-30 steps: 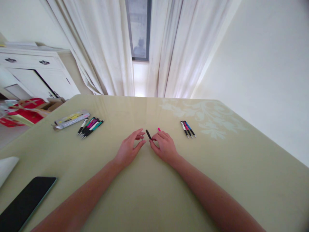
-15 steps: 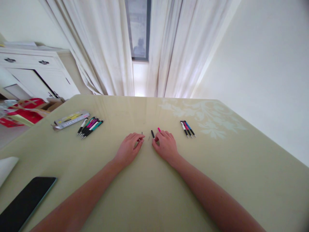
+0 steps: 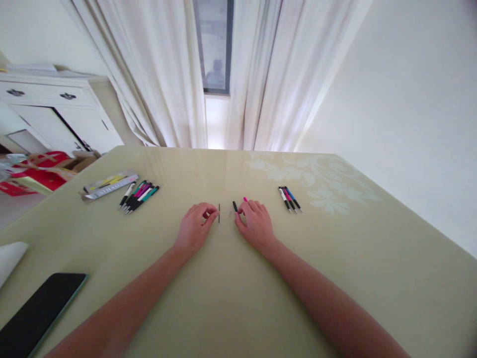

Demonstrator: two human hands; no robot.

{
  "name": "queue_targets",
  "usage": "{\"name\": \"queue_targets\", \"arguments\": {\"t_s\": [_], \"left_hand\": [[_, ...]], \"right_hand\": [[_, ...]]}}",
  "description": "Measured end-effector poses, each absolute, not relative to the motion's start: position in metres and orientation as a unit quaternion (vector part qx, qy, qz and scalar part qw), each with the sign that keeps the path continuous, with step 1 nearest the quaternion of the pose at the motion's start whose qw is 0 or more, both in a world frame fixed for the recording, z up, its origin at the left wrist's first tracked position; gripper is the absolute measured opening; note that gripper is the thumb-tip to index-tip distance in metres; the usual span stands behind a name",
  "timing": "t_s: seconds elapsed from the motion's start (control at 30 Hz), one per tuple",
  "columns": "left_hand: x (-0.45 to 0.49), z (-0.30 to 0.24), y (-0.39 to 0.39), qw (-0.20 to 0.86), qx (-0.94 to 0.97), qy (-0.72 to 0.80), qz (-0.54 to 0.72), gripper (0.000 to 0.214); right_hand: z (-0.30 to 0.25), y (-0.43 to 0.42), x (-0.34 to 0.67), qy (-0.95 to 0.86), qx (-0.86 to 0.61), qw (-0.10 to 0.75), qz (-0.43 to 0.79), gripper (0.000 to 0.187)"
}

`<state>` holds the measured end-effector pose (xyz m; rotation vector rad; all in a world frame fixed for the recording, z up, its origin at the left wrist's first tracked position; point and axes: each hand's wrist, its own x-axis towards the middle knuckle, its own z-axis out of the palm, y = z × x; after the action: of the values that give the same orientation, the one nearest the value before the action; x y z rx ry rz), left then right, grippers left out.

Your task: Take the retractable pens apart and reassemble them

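Refill [image 3: 219,214] lies just beside left fingers [image 3: 209,214].

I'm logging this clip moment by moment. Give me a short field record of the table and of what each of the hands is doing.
surface: pale green table
left hand: fingertips at a thin dark rod; grip unclear
right hand: closed on a black-tipped pen part; a pink end shows above the fingers
left side: pen bunch beside a flat box
right side: three pens lying together
near left corner: dark phone
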<state>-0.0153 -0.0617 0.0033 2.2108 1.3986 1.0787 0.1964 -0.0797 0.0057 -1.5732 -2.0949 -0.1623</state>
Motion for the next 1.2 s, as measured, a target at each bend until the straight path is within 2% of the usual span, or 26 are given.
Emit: {"name": "queue_targets", "arguments": {"t_s": [0.27, 0.4, 0.53, 0.67, 0.8, 0.9, 1.2], "left_hand": [[-0.015, 0.003, -0.061, 0.129, 0.794, 0.460, 0.377, 0.023], [-0.015, -0.003, -0.059, 0.126, 0.823, 0.448, 0.327, 0.030], [-0.015, -0.008, -0.058, 0.124, 0.846, 0.438, 0.277, 0.022], [-0.014, -0.007, -0.058, 0.127, 0.842, 0.448, 0.273, 0.015], [-0.013, -0.002, -0.060, 0.124, 0.839, 0.452, 0.277, 0.016], [-0.012, 0.001, -0.060, 0.132, 0.830, 0.456, 0.294, 0.018], [-0.021, 0.003, -0.051, 0.204, 0.763, 0.419, 0.448, 0.022]], "right_hand": [[0.004, -0.079, 0.198, -0.812, -0.535, 0.231, -0.047, 0.018], [0.002, -0.078, 0.200, -0.826, -0.516, 0.225, -0.037, 0.026], [-0.004, -0.074, 0.201, -0.837, -0.492, 0.238, -0.035, 0.019], [-0.007, -0.072, 0.201, -0.842, -0.476, 0.254, -0.026, 0.011], [-0.003, -0.072, 0.199, -0.842, -0.468, 0.267, -0.010, 0.010], [0.001, -0.074, 0.199, -0.833, -0.468, 0.294, 0.002, 0.013], [0.001, -0.075, 0.201, -0.824, -0.425, 0.375, 0.012, 0.016]]}}
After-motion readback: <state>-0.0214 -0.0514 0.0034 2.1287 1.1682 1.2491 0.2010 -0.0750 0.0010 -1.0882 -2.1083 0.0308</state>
